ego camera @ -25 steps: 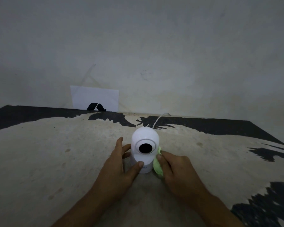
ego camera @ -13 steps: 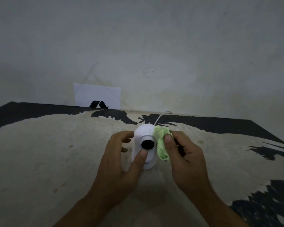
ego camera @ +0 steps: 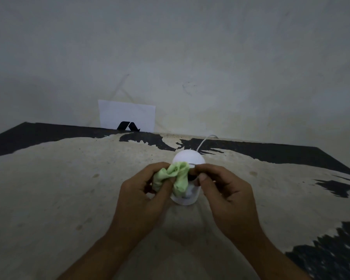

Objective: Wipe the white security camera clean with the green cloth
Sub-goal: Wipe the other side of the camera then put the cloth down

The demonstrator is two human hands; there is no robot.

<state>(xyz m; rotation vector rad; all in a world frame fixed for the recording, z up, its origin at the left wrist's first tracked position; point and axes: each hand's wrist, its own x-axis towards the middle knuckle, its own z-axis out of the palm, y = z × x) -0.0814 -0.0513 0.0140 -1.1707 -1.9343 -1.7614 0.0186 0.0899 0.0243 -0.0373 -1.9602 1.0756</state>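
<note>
The white security camera (ego camera: 187, 162) stands upright just beyond both hands, its lens mostly hidden by the green cloth (ego camera: 175, 177). The left hand (ego camera: 143, 197) pinches one bunched end; the right hand (ego camera: 224, 190) pinches the other. The cloth is soft, the camera's shell likely light, smooth, tippable; steady its base. Behind, its white cable (ego camera: 205, 141) trails away.

Near the table's (ego camera: 49, 188) far edge the white security camera (ego camera: 188, 158) stands upright, its front covered by the bunched green cloth (ego camera: 175, 176), which the left hand (ego camera: 143, 197) and right hand (ego camera: 226, 193) both pinch.
</note>
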